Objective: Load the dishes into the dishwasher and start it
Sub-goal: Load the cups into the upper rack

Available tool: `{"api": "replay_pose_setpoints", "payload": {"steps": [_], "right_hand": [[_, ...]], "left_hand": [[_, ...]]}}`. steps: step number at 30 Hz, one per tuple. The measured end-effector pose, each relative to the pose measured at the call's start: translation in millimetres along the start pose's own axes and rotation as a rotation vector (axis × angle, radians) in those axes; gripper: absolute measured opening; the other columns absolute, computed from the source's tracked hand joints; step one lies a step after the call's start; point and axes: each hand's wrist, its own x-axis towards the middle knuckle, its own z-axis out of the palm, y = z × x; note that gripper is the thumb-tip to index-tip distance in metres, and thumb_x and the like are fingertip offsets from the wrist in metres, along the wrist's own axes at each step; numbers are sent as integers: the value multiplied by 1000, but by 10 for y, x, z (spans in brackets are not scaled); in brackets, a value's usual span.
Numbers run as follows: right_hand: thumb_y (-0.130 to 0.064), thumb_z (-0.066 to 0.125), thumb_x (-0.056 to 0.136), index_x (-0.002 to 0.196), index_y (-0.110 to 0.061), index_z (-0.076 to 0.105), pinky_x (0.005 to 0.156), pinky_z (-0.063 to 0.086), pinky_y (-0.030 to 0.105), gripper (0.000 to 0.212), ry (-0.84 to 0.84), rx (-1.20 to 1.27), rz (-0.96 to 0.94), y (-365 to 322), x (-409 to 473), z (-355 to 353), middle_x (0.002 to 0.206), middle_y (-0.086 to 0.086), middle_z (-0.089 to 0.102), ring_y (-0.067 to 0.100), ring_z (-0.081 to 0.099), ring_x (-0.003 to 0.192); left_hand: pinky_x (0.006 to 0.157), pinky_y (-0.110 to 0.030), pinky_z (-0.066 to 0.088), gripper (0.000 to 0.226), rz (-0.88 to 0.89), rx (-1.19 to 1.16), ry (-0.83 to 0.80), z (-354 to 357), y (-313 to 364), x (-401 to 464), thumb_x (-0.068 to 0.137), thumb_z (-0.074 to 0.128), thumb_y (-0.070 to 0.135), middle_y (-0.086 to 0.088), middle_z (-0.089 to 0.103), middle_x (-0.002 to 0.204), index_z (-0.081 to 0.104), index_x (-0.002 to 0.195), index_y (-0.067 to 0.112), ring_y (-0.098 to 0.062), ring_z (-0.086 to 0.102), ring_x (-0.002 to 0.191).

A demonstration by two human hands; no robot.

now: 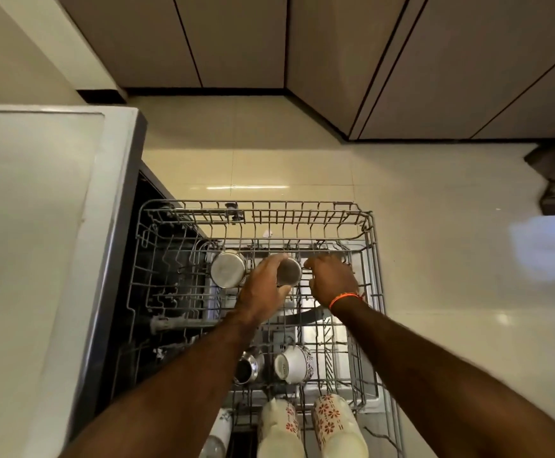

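In the head view, the dishwasher (127, 259) stands open at the left under a pale countertop (31, 226), and its grey wire upper rack (370, 259) is pulled out over the glossy cream floor (434, 259).

The left hand (263, 285) reaches to the far row of the rack, its fingers curled round a small steel tumbler (288, 272). The tumbler lies tipped so its round end faces the camera: dull brushed metal, darker in the middle, with a thin bright rim. The right hand (332, 279), with an orange thread band (344, 298) at the wrist, sits just right of the tumbler, fingers bent and close together with the tips down among the rack wires; whether they pinch a wire or touch the tumbler cannot be told.

Just left of the tumbler, a wider steel cup (228, 269) rests in the same row, its flat shiny base turned upward.

Nearer the camera, between the forearms, a small polished steel pot (248, 366) lies beside a white ceramic cup (294, 363) with dark blue patterning, lying on its side. At the bottom edge, two cream bottles (335, 428) printed with red flowers lie side by side, and a paler vessel (218, 434) is partly hidden beside the left forearm.

Brown cabinet doors (236, 41) line the far wall.
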Motion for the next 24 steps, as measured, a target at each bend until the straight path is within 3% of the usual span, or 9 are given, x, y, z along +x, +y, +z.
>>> {"api": "replay_pose_setpoints", "payload": {"steps": [7,13,18,24], "right_hand": [[-11,64,88,134,-23,59,100,51,42,48,35,53,53,-46,-175,-139,129,6,64,27,57,121],[-24,64,90,131,-20,61,99,50,40,42,27,105,-7,-143,-667,-490,133,5,61,26,57,121],[-26,65,87,135,-21,57,101,50,40,49,-9,104,-105,-326,-1288,-777,134,5,60,27,57,121],[-34,63,89,138,-19,45,83,56,39,54,-19,21,-265,-694,-2101,-1086,112,10,69,33,67,102]], "left_hand": [[100,-18,31,64,-47,0,-17,-153,53,-173,85,79,14,2,57,139,50,142,19,-8,49,124],[107,-27,34,63,-40,17,-14,-490,370,-656,91,73,23,-3,52,147,44,147,17,-19,50,133],[116,-44,38,65,-39,110,8,-734,610,-1389,93,70,30,-6,43,155,41,150,16,-24,44,139],[111,-41,44,75,-104,96,118,-946,754,-2513,86,73,37,-7,53,148,40,151,18,-27,51,135]]}}
